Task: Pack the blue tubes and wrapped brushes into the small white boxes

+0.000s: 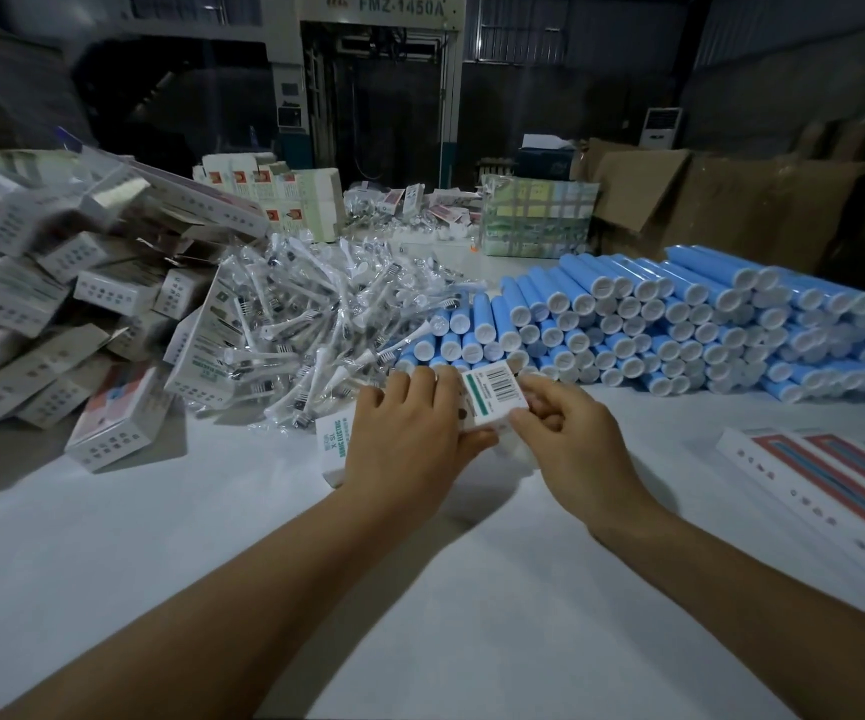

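- Dim, bluish light; the hall beyond the grip lies in near darkness.
- The white table [420, 589] nearest the camera is brightest, with soft shadows under both forearms.
- Wide-angle bending and smearing at the edges.

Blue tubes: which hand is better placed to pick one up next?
Probably the right hand: the blue tubes are stacked just beyond it, while the left hand holds the small white box nearer the wrapped brushes.
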Tool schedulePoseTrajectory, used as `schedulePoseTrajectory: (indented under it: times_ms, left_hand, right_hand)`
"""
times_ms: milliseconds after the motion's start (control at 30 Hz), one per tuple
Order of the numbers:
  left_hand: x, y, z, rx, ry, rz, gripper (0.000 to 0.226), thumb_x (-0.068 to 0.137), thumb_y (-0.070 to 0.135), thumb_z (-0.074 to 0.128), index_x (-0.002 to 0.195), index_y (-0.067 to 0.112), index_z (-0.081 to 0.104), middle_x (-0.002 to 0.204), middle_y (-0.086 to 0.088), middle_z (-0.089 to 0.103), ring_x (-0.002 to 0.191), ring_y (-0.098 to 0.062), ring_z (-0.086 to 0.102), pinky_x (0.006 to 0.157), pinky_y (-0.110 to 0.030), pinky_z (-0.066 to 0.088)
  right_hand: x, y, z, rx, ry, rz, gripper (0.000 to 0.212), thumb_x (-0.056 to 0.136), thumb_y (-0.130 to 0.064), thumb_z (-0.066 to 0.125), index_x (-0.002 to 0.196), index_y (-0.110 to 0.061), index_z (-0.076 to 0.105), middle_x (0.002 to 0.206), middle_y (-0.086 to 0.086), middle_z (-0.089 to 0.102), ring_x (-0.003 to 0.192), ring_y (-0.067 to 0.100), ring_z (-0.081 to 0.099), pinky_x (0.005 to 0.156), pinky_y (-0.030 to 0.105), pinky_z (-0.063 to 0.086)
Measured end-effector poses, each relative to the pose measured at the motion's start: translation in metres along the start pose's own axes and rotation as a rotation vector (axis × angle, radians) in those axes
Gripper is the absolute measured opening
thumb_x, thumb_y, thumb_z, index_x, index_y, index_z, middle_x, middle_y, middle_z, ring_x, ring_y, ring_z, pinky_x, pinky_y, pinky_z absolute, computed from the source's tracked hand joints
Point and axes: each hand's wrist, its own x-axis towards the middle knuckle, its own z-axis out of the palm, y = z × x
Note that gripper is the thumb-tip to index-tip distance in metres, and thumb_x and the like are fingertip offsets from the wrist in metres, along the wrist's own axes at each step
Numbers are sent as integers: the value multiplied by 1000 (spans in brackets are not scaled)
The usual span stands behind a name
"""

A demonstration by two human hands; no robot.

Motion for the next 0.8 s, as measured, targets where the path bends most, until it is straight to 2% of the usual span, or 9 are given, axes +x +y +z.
schedulePoseTrajectory:
  times_ms: [67, 133, 200, 267, 300, 400, 533, 667, 800]
  left_hand:
    - [-1, 3, -2, 7, 39, 19, 74, 81, 65, 35, 121, 7, 59, 104, -9, 64, 92, -30, 59, 72, -39, 42]
    - [-2, 4, -3, 37, 64, 36, 71, 79, 64, 45, 118, 6, 62, 100, -10, 66, 87, -29, 61, 69, -38, 45]
    - [-3, 5, -3, 76, 55, 55, 72, 78, 64, 54, 120, 6, 61, 102, -9, 66, 89, -29, 62, 70, -38, 46]
    - [-3, 6, -5, 86, 7, 54, 75, 82, 65, 50, 130, 7, 54, 113, -9, 63, 99, -29, 59, 77, -39, 44]
    - [-3, 6, -5, 78, -11, 44, 76, 84, 66, 45, 134, 9, 49, 118, -8, 60, 104, -28, 56, 81, -39, 41]
    - [-3, 6, -5, 59, -21, 25, 77, 86, 66, 40, 138, 10, 43, 122, -7, 57, 107, -27, 53, 84, -39, 38]
    - [-5, 7, -5, 116, 29, 49, 73, 80, 64, 53, 125, 7, 58, 106, -8, 64, 93, -27, 60, 74, -39, 45]
    - [-4, 9, -4, 198, 51, 75, 73, 80, 67, 52, 124, 9, 59, 106, -5, 65, 92, -23, 61, 73, -37, 46]
    - [-3, 8, -2, 150, 10, 55, 75, 84, 66, 45, 133, 10, 51, 117, -5, 61, 101, -24, 58, 80, -37, 44]
  right_hand:
    - [4, -1, 0, 14, -10, 75, 58, 91, -14, 59, 145, -21, 38, 81, -8, 69, 76, 11, 64, 70, 25, 54]
    - [8, 2, 1, 4, -38, 137, 65, 92, -19, 58, 149, -24, 27, 60, -16, 63, 62, 7, 58, 59, 23, 48]
    - [10, 2, -1, 41, -66, 176, 55, 92, -19, 58, 144, -25, 39, 59, -22, 61, 61, 3, 57, 59, 21, 46]
    - [9, 1, -2, 111, -69, 183, 35, 92, -16, 60, 125, -30, 57, 83, -17, 68, 72, 2, 65, 62, 16, 48]
    - [8, 1, -2, 145, -58, 182, 28, 92, -15, 60, 114, -33, 60, 88, -13, 70, 72, 0, 66, 59, 14, 47]
    - [5, -1, -1, 219, -16, 190, 20, 93, -13, 58, 98, -32, 62, 82, -15, 67, 64, -11, 62, 52, 7, 44]
    - [3, -3, 0, 270, -35, 224, 33, 95, -10, 53, 77, -36, 64, 72, -12, 66, 51, -10, 56, 44, 7, 39]
    - [5, -2, 2, 370, -87, 370, 34, 97, -9, 50, 80, -34, 65, 56, -14, 64, 40, -4, 48, 39, 11, 36]
    - [6, -2, 1, 338, -121, 364, 29, 96, -9, 51, 90, -33, 67, 54, -17, 65, 42, -5, 51, 39, 9, 36]
